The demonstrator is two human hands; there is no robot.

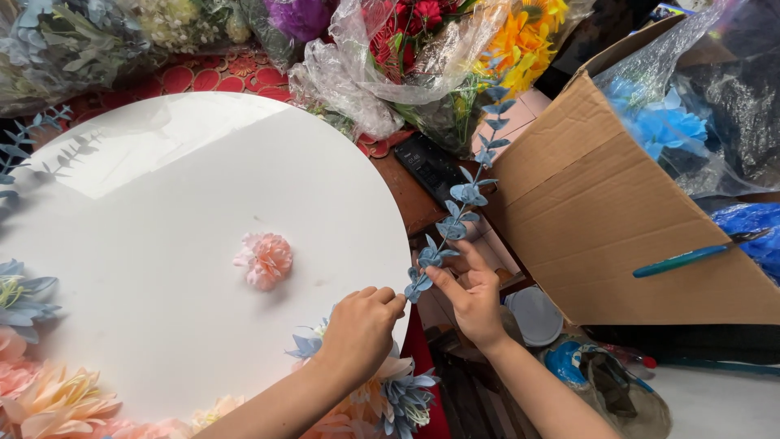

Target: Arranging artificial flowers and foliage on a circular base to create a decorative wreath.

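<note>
- Right hand (474, 294) pinches the long blue artificial leaf sprig (459, 203) near its base, keeping it angled upward past the round white board (162, 203).
- Left hand (361, 325), fingers curled closed, grips the sprig's lower tip at the board's edge, beside pastel fabric flowers (390, 398).

White round board (162, 211) runs off the left and bottom edges, its lower rim hidden under peach and blue flowers (382, 398) and the left hand (361, 325). Blue leaf sprig (459, 203): base covered where both hands pinch it (right hand (471, 297) fingers wrap the stem). Wrapped bouquets (406, 49) and cardboard box (617, 203) are cropped at top and right; the box's contents blur behind plastic.
</note>
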